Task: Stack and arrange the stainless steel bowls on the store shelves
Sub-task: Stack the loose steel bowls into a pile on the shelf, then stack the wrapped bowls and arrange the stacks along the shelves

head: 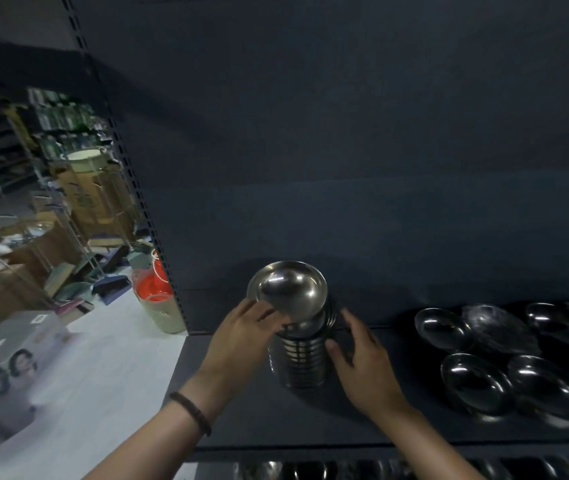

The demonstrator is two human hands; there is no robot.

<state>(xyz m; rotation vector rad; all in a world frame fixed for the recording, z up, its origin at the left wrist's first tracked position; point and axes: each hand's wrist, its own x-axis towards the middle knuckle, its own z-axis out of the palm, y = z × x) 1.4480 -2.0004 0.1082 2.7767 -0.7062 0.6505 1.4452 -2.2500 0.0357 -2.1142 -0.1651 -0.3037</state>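
A tall stack of steel bowls (298, 362) stands on the dark shelf (241, 420), left of centre. Its top bowl (288, 289) sits tilted toward me, not nested flat. My left hand (241, 336) holds the stack's left side near the top, fingers curled under the tilted bowl's rim. My right hand (362, 365) sits against the stack's right side with spread, slightly bent fingers. Several loose steel bowls (504, 362) lie on the shelf to the right.
The shelf's dark back panel (345, 168) rises behind the stack. A slotted upright (148, 216) marks the shelf's left end. Beyond it are cartons, a red-filled jar (158, 296) and boxes on a pale floor. More steel bowls show on the lower shelf (345, 471).
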